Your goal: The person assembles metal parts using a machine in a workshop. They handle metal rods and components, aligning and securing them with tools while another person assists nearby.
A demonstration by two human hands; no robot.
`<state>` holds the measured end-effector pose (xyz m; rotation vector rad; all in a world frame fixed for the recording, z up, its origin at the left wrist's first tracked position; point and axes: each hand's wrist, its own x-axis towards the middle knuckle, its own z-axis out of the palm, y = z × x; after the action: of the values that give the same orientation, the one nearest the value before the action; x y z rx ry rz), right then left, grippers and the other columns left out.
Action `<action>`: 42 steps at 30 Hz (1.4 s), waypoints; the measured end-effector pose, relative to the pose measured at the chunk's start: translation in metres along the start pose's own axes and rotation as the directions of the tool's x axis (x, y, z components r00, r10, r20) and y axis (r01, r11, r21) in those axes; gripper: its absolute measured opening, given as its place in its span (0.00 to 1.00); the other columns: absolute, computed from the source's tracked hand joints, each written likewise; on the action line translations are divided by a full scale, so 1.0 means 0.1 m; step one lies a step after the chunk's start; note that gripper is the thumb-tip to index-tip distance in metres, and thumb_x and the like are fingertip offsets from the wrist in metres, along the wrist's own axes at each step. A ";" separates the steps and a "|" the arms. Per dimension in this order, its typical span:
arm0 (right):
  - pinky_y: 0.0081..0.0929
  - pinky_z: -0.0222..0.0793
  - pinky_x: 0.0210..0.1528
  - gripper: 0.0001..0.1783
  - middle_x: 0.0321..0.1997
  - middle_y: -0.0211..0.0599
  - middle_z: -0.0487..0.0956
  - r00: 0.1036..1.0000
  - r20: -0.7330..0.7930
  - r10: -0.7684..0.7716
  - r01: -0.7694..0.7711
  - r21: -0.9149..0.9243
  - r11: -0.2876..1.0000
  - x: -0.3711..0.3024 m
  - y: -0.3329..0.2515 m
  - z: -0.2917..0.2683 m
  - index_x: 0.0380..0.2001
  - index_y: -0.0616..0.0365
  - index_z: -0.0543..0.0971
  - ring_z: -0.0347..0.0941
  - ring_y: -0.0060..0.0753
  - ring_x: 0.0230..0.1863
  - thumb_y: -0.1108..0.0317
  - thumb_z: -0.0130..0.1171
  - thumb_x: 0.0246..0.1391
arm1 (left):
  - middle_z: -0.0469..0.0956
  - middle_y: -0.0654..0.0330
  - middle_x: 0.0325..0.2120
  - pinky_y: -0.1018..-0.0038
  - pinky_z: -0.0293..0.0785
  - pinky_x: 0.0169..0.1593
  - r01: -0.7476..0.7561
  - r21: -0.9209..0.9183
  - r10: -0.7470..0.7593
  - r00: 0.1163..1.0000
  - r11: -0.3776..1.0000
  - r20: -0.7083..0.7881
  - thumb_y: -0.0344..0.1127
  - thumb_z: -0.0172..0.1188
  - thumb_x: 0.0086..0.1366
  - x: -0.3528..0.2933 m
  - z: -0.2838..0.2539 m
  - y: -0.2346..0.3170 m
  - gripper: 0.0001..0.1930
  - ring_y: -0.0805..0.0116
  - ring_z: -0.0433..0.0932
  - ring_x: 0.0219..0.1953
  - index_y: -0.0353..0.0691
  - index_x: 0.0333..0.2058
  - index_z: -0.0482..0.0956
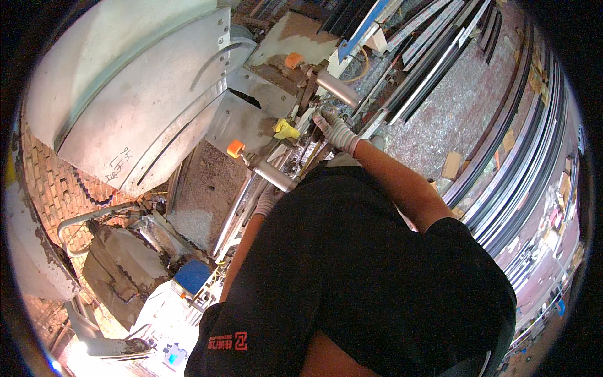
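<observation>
My right hand (337, 132), in a striped whitish glove, reaches to the machine's metal rail beside the upper cylinder (338, 88). Its fingers look bent closed at the rail, but what they grip is too small to make out. My left hand (266, 202), gloved alike, is low beside the nearer silver cylinder (275, 176); its fingers are hidden by the cylinder and my dark shirt. Orange knobs (235, 149) sit at the cylinders' outer ends. A yellow cloth-like piece (286, 129) lies on the machine between the two cylinders.
A large pale metal guard (151, 94) with curved slots rises at the left. Long dark and silver profiles (502, 207) lie bundled on the right, with more (433, 50) at the top. A blue box-like part (193, 276) stands lower left, near brick paving (53, 188).
</observation>
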<state>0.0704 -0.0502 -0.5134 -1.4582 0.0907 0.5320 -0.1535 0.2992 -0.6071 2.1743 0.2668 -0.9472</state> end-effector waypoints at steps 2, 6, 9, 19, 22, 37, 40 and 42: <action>0.35 0.66 0.61 0.43 0.58 0.41 0.77 0.998 -0.005 0.065 -0.065 0.033 0.997 -0.07 -0.17 0.04 0.61 0.68 0.71 0.70 0.34 0.59 0.36 0.55 0.63 | 0.85 0.54 0.40 0.68 0.77 0.47 0.006 -0.013 -0.006 1.000 1.000 0.002 0.42 0.63 0.68 0.00 0.00 0.00 0.25 0.66 0.82 0.40 0.36 0.60 0.72; 0.32 0.69 0.59 0.35 0.56 0.39 0.80 0.965 -0.050 0.257 -0.248 0.143 0.958 -0.10 -0.28 0.10 0.58 0.69 0.74 0.74 0.31 0.56 0.46 0.58 0.64 | 0.85 0.54 0.39 0.68 0.77 0.47 0.006 -0.029 -0.006 1.000 1.000 0.002 0.43 0.63 0.68 -0.03 0.03 -0.05 0.25 0.66 0.82 0.40 0.36 0.59 0.73; 0.28 0.72 0.53 0.23 0.52 0.38 0.82 0.982 -0.030 -0.186 0.180 -0.128 0.975 -0.02 -0.16 0.09 0.56 0.67 0.75 0.75 0.30 0.53 0.58 0.56 0.69 | 0.85 0.54 0.39 0.68 0.77 0.46 0.011 -0.047 -0.012 1.000 0.999 -0.004 0.43 0.63 0.68 -0.07 0.05 -0.08 0.25 0.67 0.82 0.39 0.36 0.59 0.73; 0.41 0.72 0.43 0.11 0.40 0.54 0.79 0.963 -0.125 -0.238 0.071 -0.736 0.673 0.19 0.03 -0.13 0.43 0.63 0.74 0.77 0.53 0.43 0.68 0.59 0.62 | 0.85 0.54 0.37 0.70 0.77 0.44 0.113 -0.093 -0.118 0.992 0.989 -0.053 0.45 0.63 0.68 -0.21 0.01 0.09 0.25 0.69 0.82 0.37 0.36 0.57 0.75; 0.47 0.72 0.43 0.11 0.38 0.55 0.79 0.929 -0.103 -0.356 0.128 -0.813 0.569 0.22 0.02 -0.24 0.43 0.63 0.75 0.76 0.60 0.41 0.74 0.55 0.57 | 0.85 0.55 0.36 0.71 0.77 0.43 0.140 -0.108 -0.145 0.989 0.984 -0.040 0.46 0.63 0.68 -0.27 -0.04 0.14 0.25 0.71 0.82 0.36 0.36 0.57 0.75; 0.28 0.73 0.49 0.28 0.48 0.34 0.81 1.000 -0.012 -0.029 0.029 0.027 0.999 0.00 0.19 0.11 0.56 0.65 0.74 0.75 0.28 0.47 0.51 0.61 0.66 | 0.84 0.53 0.43 0.71 0.77 0.47 0.041 -0.200 -0.037 0.999 0.979 0.024 0.43 0.63 0.69 -0.28 -0.01 -0.17 0.24 0.69 0.83 0.42 0.36 0.58 0.74; 0.29 0.74 0.47 0.31 0.46 0.32 0.81 0.964 -0.011 0.266 -0.249 0.320 0.914 0.05 0.23 0.14 0.56 0.63 0.75 0.76 0.26 0.45 0.47 0.63 0.63 | 0.84 0.54 0.44 0.71 0.77 0.48 0.082 -0.209 -0.082 0.997 0.974 0.009 0.43 0.63 0.69 -0.25 -0.04 -0.12 0.25 0.69 0.82 0.42 0.36 0.60 0.73; 0.31 0.75 0.47 0.32 0.45 0.32 0.82 0.958 -0.017 0.285 -0.268 0.292 0.918 0.12 0.26 0.14 0.55 0.62 0.75 0.77 0.28 0.46 0.46 0.65 0.61 | 0.83 0.54 0.46 0.71 0.77 0.49 0.080 -0.231 -0.081 0.997 0.970 0.007 0.41 0.62 0.69 -0.25 -0.09 0.02 0.25 0.70 0.81 0.43 0.36 0.61 0.72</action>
<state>0.0663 -0.0327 -0.5402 -1.1811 0.4112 0.6765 -0.1654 0.3062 -0.5843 1.9627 0.4476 -0.9104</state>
